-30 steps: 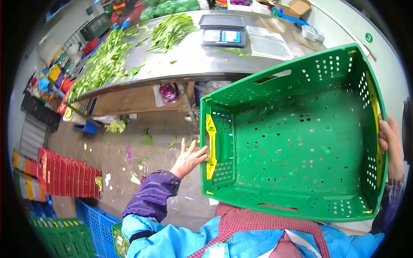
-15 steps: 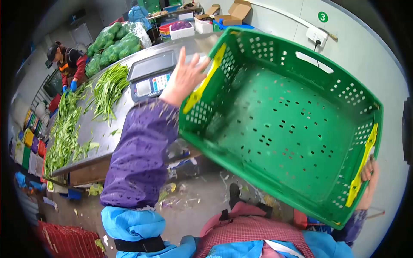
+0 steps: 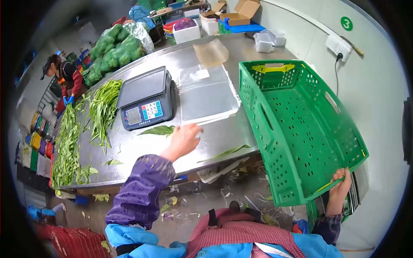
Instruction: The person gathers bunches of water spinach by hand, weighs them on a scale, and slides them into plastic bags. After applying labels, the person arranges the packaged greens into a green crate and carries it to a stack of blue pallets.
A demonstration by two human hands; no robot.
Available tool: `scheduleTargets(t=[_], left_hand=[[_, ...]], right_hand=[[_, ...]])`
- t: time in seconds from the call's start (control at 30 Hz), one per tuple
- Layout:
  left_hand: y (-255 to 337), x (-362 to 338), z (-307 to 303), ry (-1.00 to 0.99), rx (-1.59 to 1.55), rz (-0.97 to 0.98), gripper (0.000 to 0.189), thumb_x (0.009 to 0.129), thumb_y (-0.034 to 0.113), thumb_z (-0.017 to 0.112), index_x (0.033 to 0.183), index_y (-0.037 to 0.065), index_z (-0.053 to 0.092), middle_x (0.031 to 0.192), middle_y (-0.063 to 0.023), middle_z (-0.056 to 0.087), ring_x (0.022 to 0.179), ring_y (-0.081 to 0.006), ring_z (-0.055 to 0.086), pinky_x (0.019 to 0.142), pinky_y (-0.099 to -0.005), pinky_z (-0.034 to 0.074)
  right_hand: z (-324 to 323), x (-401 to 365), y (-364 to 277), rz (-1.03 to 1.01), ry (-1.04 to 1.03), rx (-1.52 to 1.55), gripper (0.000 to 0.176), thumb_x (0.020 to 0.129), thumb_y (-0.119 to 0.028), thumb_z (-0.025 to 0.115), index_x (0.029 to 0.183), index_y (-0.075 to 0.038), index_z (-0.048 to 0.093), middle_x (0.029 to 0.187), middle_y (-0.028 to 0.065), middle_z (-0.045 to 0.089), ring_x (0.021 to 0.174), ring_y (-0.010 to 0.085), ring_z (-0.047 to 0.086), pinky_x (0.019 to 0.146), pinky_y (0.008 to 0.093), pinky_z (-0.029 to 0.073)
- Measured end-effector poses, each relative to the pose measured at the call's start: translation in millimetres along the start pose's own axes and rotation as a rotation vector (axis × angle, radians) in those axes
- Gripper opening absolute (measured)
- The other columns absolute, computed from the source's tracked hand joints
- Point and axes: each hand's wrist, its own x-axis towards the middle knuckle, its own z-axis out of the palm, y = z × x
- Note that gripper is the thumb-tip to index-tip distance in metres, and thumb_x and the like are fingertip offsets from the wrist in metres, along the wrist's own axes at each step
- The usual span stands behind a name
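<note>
A green perforated crate lies tilted at the right, its far end over the metal table and its near end past the table's edge. My right hand grips the crate's near rim, fingers wrapped over it. My left hand is over the table's front part, fingers curled and partly spread, with nothing visible in them. Beside it lies a loose green leaf. Beyond that hand stands a black digital scale. Clear plastic sheets lie flat between the scale and the crate.
Leafy greens and a bunch of green stems cover the table's left. A co-worker with blue gloves handles greens there. Netted green vegetables are piled behind. Plastic packs sit by the wall. Scraps litter the floor.
The crate has swung right and its far end has come down at the table, uncovering the plastic sheets. My left hand has left the crate and moved down over the table.
</note>
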Motion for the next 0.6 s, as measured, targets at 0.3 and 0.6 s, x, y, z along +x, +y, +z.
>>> scheduleTargets(t=[0.3, 0.6], left_hand=[[-2, -129, 73, -0.122, -0.696, -0.432, 0.022, 0.075, 0.004, 0.056, 0.097, 0.001, 0.059, 0.093, -0.016, 0.06, 0.088, -0.0271, 0.059, 0.076, -0.0343, 0.047], [-138, -250, 21, 0.142, -0.687, -0.88, 0.029, 0.079, 0.014, 0.058, 0.106, 0.004, 0.057, 0.099, -0.0123, 0.061, 0.086, -0.0236, 0.06, 0.074, -0.0329, 0.048]], right_hand=[[-11, 47, 14, 0.133, 0.014, -0.117, 0.018, 0.088, -0.028, 0.052, 0.086, -0.011, 0.05, 0.069, -0.0027, 0.044, 0.062, 0.0085, 0.042, 0.057, 0.024, 0.036], [125, -29, -72, -0.747, 0.288, -2.103, 0.053, 0.088, -0.049, 0.041, 0.104, -0.002, 0.06, 0.092, 0.0209, 0.061, 0.08, 0.0373, 0.057, 0.067, 0.0419, 0.046]])
